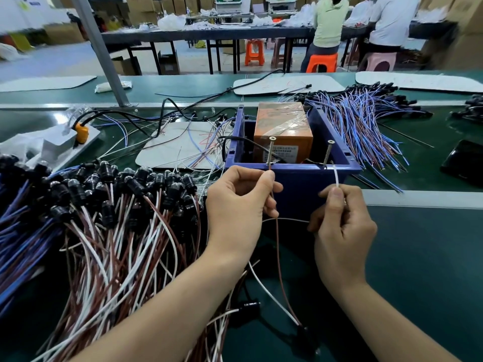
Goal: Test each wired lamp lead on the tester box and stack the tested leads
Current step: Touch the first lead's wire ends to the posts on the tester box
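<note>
Your left hand (236, 205) pinches the brown wire (279, 257) between thumb and forefinger at the near rim of the tester box (295, 189). The wire's tip is at the foot of the left screw (270, 151). Your right hand (342, 220) pinches the white wire (336, 176), which rises from your fingers to end just beside the right screw (328, 152). I cannot tell whether either tip makes contact. Both wires run back from the box towards you and meet low between your forearms, where the lamp end is too dark to make out. The white tip probably needs nudging left onto its screw, and your right hand is the nearer one for that.
</note>
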The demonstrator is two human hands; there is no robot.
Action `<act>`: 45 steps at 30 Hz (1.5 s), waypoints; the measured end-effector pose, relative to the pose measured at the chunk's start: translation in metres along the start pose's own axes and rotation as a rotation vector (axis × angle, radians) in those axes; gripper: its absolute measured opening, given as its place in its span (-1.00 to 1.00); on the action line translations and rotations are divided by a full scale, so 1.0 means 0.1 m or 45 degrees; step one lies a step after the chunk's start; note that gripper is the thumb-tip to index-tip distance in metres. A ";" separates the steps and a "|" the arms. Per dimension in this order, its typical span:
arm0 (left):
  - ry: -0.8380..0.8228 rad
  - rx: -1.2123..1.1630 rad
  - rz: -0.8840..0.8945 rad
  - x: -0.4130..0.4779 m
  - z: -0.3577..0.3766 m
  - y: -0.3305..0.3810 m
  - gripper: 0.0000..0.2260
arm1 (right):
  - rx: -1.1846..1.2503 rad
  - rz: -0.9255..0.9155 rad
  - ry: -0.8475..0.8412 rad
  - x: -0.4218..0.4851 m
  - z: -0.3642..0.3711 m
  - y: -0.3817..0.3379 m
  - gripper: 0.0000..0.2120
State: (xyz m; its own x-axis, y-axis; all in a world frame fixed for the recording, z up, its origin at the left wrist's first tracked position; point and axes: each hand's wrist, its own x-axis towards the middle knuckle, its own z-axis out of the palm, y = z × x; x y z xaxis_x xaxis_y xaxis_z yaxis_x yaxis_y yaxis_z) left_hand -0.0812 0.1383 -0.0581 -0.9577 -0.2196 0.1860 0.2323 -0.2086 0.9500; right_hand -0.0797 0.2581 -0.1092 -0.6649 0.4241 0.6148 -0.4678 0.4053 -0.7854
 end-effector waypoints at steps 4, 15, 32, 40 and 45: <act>0.004 -0.028 -0.065 0.02 0.01 0.03 -0.87 | 0.037 0.002 -0.024 0.00 0.00 -0.03 -0.82; 0.044 0.020 -0.145 0.02 0.01 0.08 -0.90 | 0.007 0.030 0.029 0.02 0.01 -0.17 -0.79; 0.067 0.016 -0.201 0.01 0.03 0.13 -0.90 | -0.032 0.150 0.007 0.00 0.02 -0.18 -0.78; 0.076 0.016 -0.214 0.01 0.03 0.12 -0.90 | -0.003 0.186 0.004 0.00 0.01 -0.15 -0.76; 0.070 0.015 -0.207 0.01 0.03 0.12 -0.90 | 0.009 0.187 -0.002 0.00 0.01 -0.15 -0.76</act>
State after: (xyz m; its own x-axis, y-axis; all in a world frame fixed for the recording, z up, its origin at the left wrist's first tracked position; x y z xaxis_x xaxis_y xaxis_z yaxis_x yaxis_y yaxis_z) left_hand -0.0799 0.1385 -0.0458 -0.9716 -0.2360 0.0158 0.0728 -0.2349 0.9693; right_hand -0.0729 0.2515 -0.0974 -0.7276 0.4768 0.4933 -0.3695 0.3335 -0.8673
